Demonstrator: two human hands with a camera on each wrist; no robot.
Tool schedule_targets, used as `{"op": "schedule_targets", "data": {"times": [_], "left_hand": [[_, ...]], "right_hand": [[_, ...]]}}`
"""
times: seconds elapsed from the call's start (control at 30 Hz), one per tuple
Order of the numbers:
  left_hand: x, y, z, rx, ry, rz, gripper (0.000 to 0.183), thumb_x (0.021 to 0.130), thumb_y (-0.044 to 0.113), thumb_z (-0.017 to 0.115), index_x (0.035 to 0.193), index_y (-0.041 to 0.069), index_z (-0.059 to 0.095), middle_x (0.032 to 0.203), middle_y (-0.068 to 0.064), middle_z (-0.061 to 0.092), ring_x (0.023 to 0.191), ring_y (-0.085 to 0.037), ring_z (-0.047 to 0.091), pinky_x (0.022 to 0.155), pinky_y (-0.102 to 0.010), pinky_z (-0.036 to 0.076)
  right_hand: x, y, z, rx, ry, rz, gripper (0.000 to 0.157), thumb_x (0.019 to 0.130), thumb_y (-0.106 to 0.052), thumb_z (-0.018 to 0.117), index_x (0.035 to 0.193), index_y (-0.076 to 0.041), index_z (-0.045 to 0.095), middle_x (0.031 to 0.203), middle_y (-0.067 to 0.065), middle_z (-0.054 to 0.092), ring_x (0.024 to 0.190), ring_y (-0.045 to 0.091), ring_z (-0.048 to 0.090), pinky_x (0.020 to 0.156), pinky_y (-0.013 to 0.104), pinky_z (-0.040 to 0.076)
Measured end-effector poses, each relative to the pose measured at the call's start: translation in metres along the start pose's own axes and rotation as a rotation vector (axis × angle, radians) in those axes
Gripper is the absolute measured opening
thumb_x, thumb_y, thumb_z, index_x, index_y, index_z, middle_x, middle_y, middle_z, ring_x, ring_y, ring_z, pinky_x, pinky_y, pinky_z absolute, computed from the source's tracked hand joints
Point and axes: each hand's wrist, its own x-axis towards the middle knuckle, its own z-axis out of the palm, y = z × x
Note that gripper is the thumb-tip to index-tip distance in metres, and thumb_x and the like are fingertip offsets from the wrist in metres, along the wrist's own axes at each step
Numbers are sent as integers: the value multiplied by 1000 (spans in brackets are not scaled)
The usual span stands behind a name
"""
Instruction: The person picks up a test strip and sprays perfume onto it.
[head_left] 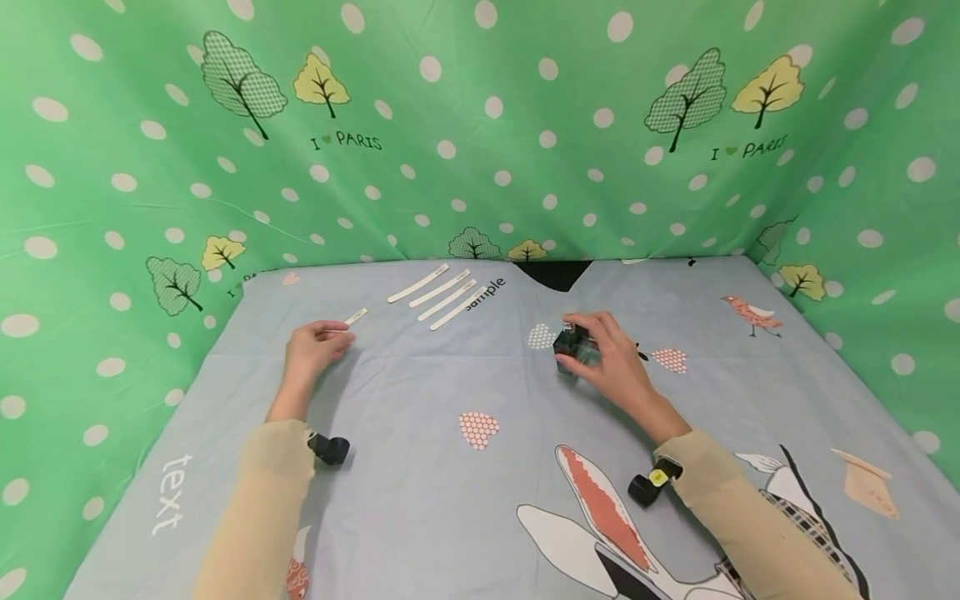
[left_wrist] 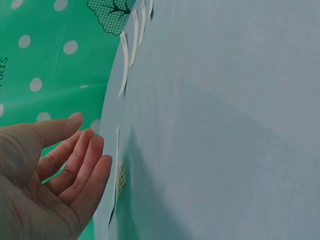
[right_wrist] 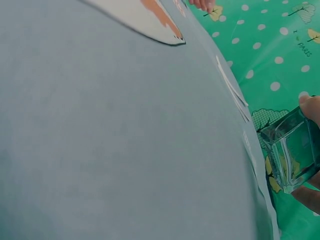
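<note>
In the head view, my right hand (head_left: pixel 617 367) grips a dark green square glass perfume bottle (head_left: pixel 564 345) with a shiny top, fingers and thumb around its sides. The right wrist view shows the bottle's clear thick base (right_wrist: pixel 287 155) tilted, with my fingers at the frame edge. My left hand (head_left: pixel 315 346) hovers beside a single white paper strip (head_left: pixel 358 316) on the cloth. In the left wrist view its fingers are relaxed and slightly bent, with nothing between them; the strip (left_wrist: pixel 117 155) lies just past the fingertips.
Several more white paper strips (head_left: pixel 417 284) lie side by side at the back, left of centre, small print on their far ends. A grey-blue printed cloth (head_left: pixel 420 383) covers the table. Green dotted fabric (head_left: pixel 495 158) hangs behind and at both sides.
</note>
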Motion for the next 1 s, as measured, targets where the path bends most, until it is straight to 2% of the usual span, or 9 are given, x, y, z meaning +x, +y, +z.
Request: {"op": "schedule_targets", "data": {"times": [0.17, 0.5, 0.77, 1.0], "left_hand": [[2, 2, 5, 7, -7, 18, 38, 93, 20, 68, 126, 0, 64, 104, -9, 68, 71, 5, 62, 66, -11, 54], [3, 10, 14, 0, -45, 36, 39, 93, 20, 69, 126, 0, 64, 105, -9, 68, 72, 6, 60, 68, -11, 54], [3, 16, 21, -5, -63, 71, 39, 94, 19, 68, 127, 0, 64, 118, -20, 67, 72, 7, 59, 72, -12, 55], [5, 19, 28, -2, -67, 97, 38, 94, 19, 69, 126, 0, 64, 119, -21, 67, 72, 7, 58, 69, -10, 54]], "right_hand": [[0, 1, 1, -3, 7, -10, 65, 76, -19, 88, 133, -19, 57, 111, 14, 57, 92, 27, 64, 74, 42, 61], [-1, 1, 1, -3, 5, -11, 65, 75, -19, 88, 133, -18, 57, 111, 14, 57, 92, 27, 65, 73, 42, 61], [-1, 2, 3, 1, 12, -13, 66, 75, -18, 88, 133, -18, 57, 111, 14, 57, 93, 27, 65, 74, 41, 61], [-1, 1, 3, -2, 10, -8, 65, 76, -20, 88, 134, -19, 58, 111, 13, 57, 92, 26, 65, 75, 40, 61]]}}
